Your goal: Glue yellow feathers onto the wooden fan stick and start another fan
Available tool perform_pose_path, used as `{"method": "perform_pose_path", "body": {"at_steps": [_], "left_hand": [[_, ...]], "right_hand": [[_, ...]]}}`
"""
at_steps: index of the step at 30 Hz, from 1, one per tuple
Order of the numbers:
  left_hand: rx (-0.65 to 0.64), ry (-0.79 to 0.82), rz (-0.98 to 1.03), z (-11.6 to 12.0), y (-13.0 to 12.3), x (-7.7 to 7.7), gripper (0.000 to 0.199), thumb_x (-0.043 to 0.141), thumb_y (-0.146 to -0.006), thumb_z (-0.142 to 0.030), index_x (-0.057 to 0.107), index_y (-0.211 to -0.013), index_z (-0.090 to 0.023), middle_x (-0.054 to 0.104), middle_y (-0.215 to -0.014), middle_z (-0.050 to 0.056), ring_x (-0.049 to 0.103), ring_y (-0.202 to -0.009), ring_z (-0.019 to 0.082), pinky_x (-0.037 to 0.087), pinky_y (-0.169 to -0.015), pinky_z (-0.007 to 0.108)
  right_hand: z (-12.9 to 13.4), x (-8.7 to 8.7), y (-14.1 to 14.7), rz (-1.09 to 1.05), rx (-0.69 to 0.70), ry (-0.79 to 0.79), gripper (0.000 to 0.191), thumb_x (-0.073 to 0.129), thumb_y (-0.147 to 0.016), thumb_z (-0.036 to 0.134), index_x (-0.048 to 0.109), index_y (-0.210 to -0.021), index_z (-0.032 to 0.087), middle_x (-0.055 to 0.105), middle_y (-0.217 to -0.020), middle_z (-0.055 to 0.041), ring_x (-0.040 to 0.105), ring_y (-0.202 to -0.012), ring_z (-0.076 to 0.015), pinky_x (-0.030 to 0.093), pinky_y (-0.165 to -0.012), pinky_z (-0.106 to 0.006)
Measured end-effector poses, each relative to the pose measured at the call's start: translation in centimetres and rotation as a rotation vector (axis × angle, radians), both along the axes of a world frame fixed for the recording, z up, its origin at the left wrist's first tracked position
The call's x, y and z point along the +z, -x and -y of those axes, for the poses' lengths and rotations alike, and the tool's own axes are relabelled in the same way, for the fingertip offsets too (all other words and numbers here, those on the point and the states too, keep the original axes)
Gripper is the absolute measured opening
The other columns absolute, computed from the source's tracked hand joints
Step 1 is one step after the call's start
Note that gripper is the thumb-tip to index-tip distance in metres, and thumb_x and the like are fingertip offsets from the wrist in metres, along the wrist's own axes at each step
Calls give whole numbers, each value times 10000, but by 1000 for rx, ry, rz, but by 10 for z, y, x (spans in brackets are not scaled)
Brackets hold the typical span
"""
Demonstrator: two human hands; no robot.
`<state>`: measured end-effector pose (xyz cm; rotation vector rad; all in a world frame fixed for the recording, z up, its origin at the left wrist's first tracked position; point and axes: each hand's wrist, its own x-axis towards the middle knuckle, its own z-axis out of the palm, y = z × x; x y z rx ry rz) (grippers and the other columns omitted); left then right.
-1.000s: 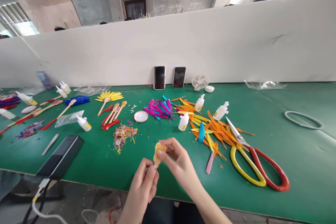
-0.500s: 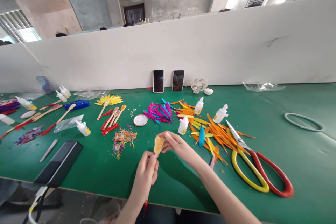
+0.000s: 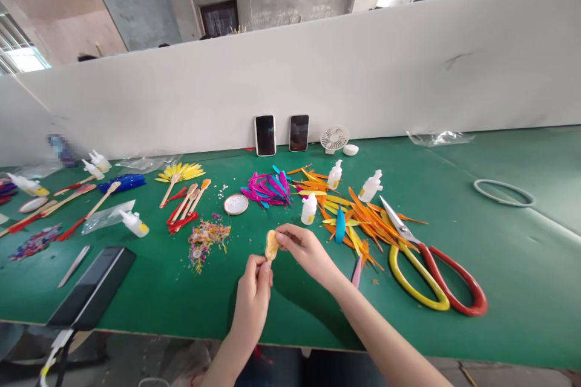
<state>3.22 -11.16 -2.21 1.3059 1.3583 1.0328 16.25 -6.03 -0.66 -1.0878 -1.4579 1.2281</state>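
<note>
My left hand (image 3: 255, 283) is closed around the handle of a small wooden paddle (image 3: 271, 246), holding it upright over the green table. Its rounded head looks yellow-orange and glossy. The right hand (image 3: 297, 245) pinches the head's upper right edge; any small piece between those fingertips is hidden. Cut orange and yellow feathers (image 3: 370, 217) are heaped to the right of the hands. Beyond the paddle are magenta and blue feathers (image 3: 267, 187) and a round white dish (image 3: 236, 204). Tiny coloured clippings (image 3: 206, 239) are scattered to the left.
Large scissors (image 3: 424, 263) with yellow and red handles lie open at right. Glue bottles (image 3: 308, 210) stand among the feathers. More paddles (image 3: 190, 201) with red tassels and a yellow feather fan (image 3: 181, 173) lie at left, beyond a black box (image 3: 93, 284). Two phones (image 3: 265, 136) lean on the white partition.
The right hand's fingers have shifted from beside the paddle's head to a pinch at its upper edge. The paddle has turned slightly. My view has swung a little to the right.
</note>
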Motion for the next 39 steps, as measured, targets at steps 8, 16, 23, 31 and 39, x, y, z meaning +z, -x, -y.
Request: {"method": "perform_pose_path", "body": {"at_steps": [8,16,23,31,39], "left_hand": [[28,-2,92,2,-1,0,367,427,-743,-554,415,-712,-188,353,-528,-70,263,-366,28,186,-349,167],[92,-11,106,3,-3,4,416,441,-706,-598,427,-699,-183,367,-527,-66,268,-346,24,195,-330,170],[81,-74,-2,4,0,-1,288,447,-760,-481,449,-712,-197,393,-537,-49,297,-382,51,210,-349,183],[-38,-111,-60,3,10,-2,221,416,-795,-403,453,-726,-196,398,-532,-55,292,-355,42,209,-349,180],[-21,-7,17,2,8,5,309,412,-763,-486,411,-686,-187,383,-515,-73,265,-307,22,188,-323,180]], "right_hand": [[0,-1,-2,-335,96,183,277,607,-668,391,638,-837,174,619,-711,-12,552,-651,-120,444,-696,-294],[3,1,-2,-446,193,336,364,627,-656,437,616,-907,173,616,-765,-17,558,-716,-111,429,-694,-258],[-1,1,-3,-103,88,109,402,578,-628,557,456,-578,178,378,-489,69,340,-468,-71,271,-462,-221],[3,5,-5,103,127,4,280,446,-743,429,438,-606,185,344,-537,57,312,-508,-87,254,-484,-230],[6,2,5,233,-76,-93,196,365,-723,271,336,-540,204,314,-517,43,299,-509,-103,238,-489,-242]]}}
